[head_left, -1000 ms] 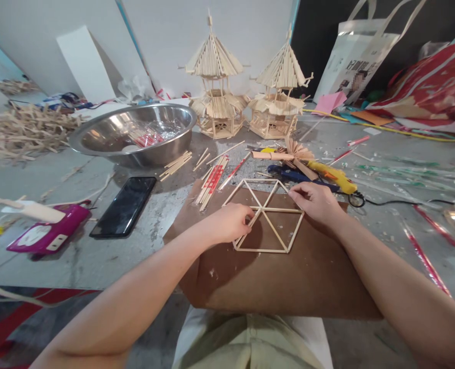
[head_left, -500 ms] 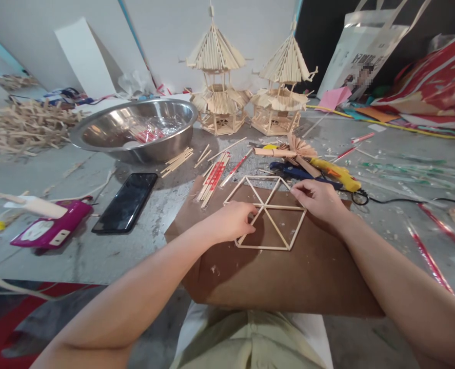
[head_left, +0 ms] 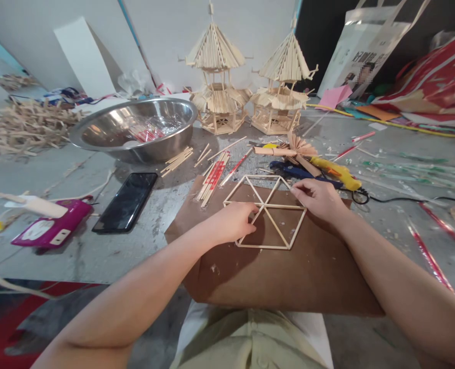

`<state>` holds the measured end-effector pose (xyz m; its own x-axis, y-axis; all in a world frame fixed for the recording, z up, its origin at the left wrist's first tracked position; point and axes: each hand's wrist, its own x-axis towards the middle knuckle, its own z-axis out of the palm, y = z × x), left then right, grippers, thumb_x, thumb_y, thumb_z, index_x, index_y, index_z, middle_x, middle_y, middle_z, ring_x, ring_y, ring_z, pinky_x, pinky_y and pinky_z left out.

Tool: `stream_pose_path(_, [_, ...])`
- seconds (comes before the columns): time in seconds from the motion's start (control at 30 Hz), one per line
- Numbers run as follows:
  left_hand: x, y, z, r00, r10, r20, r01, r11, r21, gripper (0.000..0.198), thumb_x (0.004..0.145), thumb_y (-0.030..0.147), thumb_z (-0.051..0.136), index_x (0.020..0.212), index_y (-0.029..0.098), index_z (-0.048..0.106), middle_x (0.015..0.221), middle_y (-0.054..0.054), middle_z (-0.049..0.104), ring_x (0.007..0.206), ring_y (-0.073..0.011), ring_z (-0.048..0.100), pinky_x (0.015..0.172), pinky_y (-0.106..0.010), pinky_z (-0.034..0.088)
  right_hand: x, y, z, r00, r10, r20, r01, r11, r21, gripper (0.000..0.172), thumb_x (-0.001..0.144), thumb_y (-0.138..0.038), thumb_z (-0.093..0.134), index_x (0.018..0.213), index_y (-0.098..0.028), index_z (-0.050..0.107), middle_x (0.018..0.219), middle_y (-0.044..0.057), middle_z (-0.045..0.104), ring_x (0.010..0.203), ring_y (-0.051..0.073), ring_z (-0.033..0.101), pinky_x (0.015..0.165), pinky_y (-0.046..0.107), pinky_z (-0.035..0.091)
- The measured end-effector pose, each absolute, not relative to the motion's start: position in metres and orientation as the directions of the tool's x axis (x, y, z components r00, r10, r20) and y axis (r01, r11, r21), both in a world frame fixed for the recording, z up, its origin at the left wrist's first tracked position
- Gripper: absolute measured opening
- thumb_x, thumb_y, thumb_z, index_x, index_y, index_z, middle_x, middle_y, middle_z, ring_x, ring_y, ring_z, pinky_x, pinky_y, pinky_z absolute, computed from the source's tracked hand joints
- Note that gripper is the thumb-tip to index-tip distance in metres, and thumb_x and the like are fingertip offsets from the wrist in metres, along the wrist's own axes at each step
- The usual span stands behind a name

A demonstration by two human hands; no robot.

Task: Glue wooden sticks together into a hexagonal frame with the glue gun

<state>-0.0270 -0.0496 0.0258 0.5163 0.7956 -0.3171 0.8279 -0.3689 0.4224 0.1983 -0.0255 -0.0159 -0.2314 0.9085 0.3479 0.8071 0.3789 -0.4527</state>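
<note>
A hexagonal frame of thin wooden sticks (head_left: 277,207), with spokes meeting at its centre, lies on a brown board (head_left: 289,282). My left hand (head_left: 237,221) is closed on a spoke at the frame's left side, thumb and finger around the stick. At the upper right edge, my right hand (head_left: 315,197) pinches the frame near a corner; its fingertips partly cover the stick. Just beyond the frame, a bundle of sticks with red wrapping (head_left: 214,179) rests on the board's far left corner.
Two stick-built pagodas (head_left: 221,102) stand at the back. Left are a steel basin (head_left: 135,148), a black phone (head_left: 126,202) and a purple power strip (head_left: 54,225). A yellow-and-blue glue gun (head_left: 335,173) with a cord lies right of a folded paper fan (head_left: 302,148).
</note>
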Motion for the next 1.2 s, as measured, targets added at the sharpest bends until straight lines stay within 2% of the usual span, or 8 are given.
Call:
stream_pose_path(0.7, [-0.0322, -0.0511, 0.0217, 0.55, 0.772, -0.318, 0.791, -0.359, 0.495, 0.033, 0.071, 0.021, 0.046, 0.103, 0.019, 0.052, 0.069, 0.0, 0.06, 0.058, -0.0116, 0.053, 0.053, -0.021, 0.035, 0.1973, -0.0262, -0.0142, -0.224, 0.914, 0.339, 0.814, 0.367, -0.45, 0.021, 0.075, -0.031, 0.046, 0.074, -0.018, 0.063, 0.068, 0.004, 0.064, 0.056, 0.014, 0.055, 0.054, 0.024, 0.041])
stream_pose_path(1.2, [-0.0331, -0.0511, 0.0224, 0.536, 0.776, -0.333, 0.805, -0.35, 0.479, 0.035, 0.071, 0.023, 0.048, 0.106, 0.019, 0.05, 0.073, 0.0, 0.06, 0.061, -0.012, 0.055, 0.054, -0.021, 0.036, 0.1968, -0.0278, -0.0116, -0.228, 0.914, 0.335, 0.814, 0.367, -0.449, 0.021, 0.075, -0.031, 0.045, 0.073, -0.017, 0.062, 0.068, 0.004, 0.065, 0.055, 0.013, 0.055, 0.053, 0.024, 0.041])
